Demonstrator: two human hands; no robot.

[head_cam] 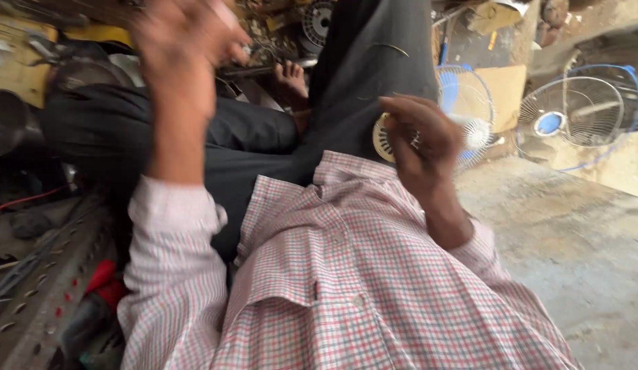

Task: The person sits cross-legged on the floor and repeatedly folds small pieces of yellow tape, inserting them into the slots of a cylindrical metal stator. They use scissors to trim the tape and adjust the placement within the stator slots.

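Fan part, a small round cream disc, is clamped in the curled fingers of the right hand above the lap. The left hand is raised and blurred, its grip not discernible. The disc could be dropped onto the concrete floor, since only its edge is pinched.

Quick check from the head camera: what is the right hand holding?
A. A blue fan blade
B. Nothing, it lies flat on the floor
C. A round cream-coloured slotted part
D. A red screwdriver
C: the right hand is curled around a round cream-coloured slotted part, held up in front of the dark trousers, while the left hand is raised and blurred.
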